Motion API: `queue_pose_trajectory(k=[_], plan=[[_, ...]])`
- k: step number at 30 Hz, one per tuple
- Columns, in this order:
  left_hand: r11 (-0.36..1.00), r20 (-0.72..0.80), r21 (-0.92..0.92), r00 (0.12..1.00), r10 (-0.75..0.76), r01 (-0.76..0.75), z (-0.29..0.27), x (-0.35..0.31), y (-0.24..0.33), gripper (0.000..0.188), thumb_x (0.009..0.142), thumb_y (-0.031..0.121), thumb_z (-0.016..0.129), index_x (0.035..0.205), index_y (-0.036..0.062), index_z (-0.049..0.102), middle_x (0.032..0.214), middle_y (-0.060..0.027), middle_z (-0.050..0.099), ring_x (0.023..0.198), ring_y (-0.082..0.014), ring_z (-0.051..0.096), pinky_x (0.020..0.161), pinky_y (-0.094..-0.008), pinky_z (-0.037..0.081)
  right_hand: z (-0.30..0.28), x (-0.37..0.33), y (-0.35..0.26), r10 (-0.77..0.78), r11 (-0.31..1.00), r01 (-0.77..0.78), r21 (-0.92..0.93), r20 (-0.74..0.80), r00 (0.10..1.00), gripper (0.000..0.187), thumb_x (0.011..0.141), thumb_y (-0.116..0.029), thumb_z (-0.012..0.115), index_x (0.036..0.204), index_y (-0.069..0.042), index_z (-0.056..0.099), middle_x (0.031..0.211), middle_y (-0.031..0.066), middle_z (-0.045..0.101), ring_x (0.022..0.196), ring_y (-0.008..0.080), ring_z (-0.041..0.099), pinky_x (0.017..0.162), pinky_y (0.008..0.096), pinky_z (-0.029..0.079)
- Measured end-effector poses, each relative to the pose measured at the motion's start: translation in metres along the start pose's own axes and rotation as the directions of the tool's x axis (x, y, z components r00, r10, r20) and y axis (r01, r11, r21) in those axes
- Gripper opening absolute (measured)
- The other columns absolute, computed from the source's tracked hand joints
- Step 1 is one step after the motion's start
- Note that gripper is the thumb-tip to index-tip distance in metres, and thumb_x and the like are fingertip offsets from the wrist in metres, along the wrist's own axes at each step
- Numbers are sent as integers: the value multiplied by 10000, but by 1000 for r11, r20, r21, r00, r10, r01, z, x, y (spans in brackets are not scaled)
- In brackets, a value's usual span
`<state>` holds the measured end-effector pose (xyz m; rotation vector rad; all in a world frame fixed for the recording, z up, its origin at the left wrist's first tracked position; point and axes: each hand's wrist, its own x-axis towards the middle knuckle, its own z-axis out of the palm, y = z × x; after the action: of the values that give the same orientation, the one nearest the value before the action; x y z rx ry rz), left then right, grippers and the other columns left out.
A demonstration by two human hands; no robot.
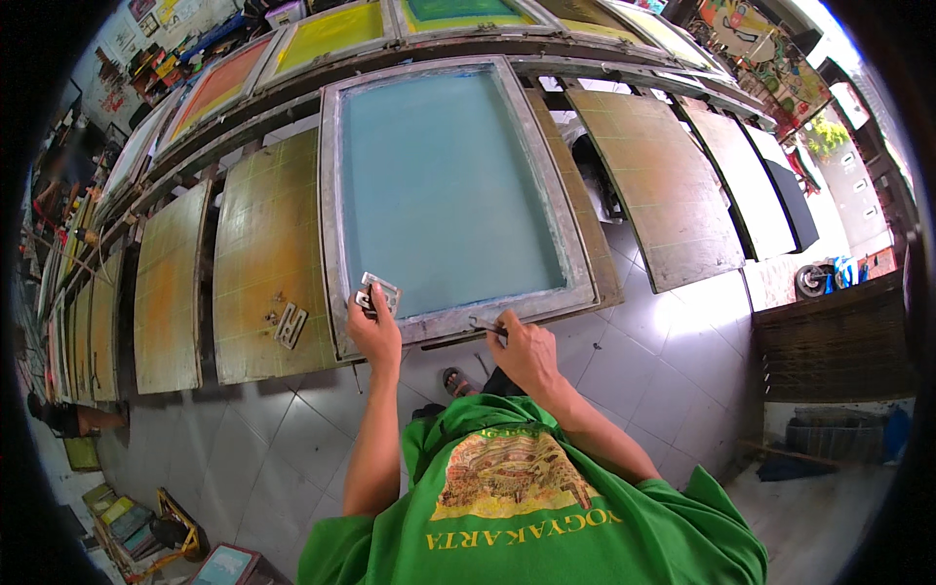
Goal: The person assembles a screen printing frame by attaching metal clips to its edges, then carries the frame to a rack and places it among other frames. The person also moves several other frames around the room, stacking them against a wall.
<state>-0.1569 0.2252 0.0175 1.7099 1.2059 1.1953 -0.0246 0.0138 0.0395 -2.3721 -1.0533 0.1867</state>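
Observation:
Between the thumb and fingers of my left hand (375, 336) is a pale slotted metal bracket (378, 289), held up over the near left corner of a screen-printing frame (458, 324). The frame has a taut blue-grey mesh (448, 185) and lies flat on a board. My right hand (529, 353) grips a small open-end wrench (485, 324), its forked tip pointing left above the frame's near edge. A similar slotted bracket (290, 326) rests on the brownish board (273, 214) to the left, with several small fasteners (276, 306) scattered beside it.
More brownish boards (655, 180) line the rack on both sides. Farther back stand frames with yellow (331, 41), green and reddish meshes. A tiled floor (244, 439) lies below, with a crate (239, 565) and stacked items at lower left. A dark wooden panel (829, 336) stands at right.

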Motion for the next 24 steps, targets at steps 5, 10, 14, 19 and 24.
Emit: queue_pose_trajectory(k=[5, 10, 14, 19, 24], plan=[[997, -115, -74, 993, 21, -30, 5, -7, -9, 297, 1066, 279, 656, 992, -8, 679, 785, -50, 678, 675, -126, 628, 605, -310, 504, -1, -4, 4, 33, 998, -34, -47, -37, 999, 292, 871, -312, 754, 923, -59, 618, 734, 181, 717, 690, 408, 707, 629, 507, 551], [1000, -128, -30, 992, -1, -3, 4, -5, -8, 295, 1065, 262, 655, 984, -21, 676, 785, -66, 683, 657, -150, 638, 593, -318, 506, -25, 1, 47, 179, 979, -195, -53, -221, 959, 302, 825, -317, 775, 889, -66, 618, 764, 182, 723, 719, 420, 707, 633, 515, 537], [998, -128, -42, 991, 36, -42, 2, -2, -13, 315, 1066, 265, 651, 944, -25, 664, 744, -68, 663, 630, -150, 618, 562, -328, 477, -65, 11, 105, 351, 930, -362, 61, -440, 826, 267, 832, -278, 750, 880, -47, 624, 757, 189, 697, 728, 425, 671, 670, 508, 517], [999, -130, -29, 991, -25, 21, -7, -1, -17, 329, 1049, 292, 677, 938, -18, 668, 766, -63, 669, 661, -143, 615, 586, -349, 487, -42, 11, 135, 317, 944, -325, 61, -452, 834, 234, 851, -245, 728, 935, -49, 630, 759, 190, 682, 735, 433, 662, 687, 511, 506], [951, -85, -265, 978, -190, 161, -14, -12, 5, 336, 1046, 311, 686, 939, -8, 671, 795, -44, 678, 686, -115, 608, 608, -318, 482, -34, -5, 134, 196, 966, -253, -53, -486, 852, 191, 881, -178, 711, 952, -13, 644, 762, 205, 677, 689, 385, 654, 648, 462, 499]])
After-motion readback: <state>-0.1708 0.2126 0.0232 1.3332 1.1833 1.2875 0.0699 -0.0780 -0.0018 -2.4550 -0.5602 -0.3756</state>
